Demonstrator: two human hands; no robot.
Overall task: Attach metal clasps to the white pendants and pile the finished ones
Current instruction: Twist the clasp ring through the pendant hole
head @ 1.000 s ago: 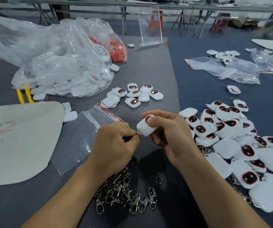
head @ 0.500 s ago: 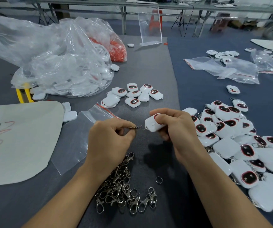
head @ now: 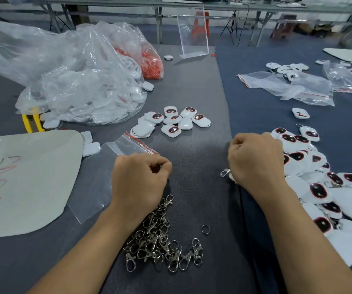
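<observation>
Right hand (head: 255, 162) beside pendant pile (head: 311, 187), gripping a clasp (head: 225, 172); left hand (head: 141, 181) curled above loose clasps (head: 160, 247), nothing showing within.

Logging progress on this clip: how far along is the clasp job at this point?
Done: a big pile of clasped pendants lies at right. In hand: the right hand, beside that pile, closes on something hidden except a clasp poking out; the left hand is curled, nothing visible in it, above the loose clasps. Left: a small cluster of bare pendants, plus a bagful behind.
</observation>
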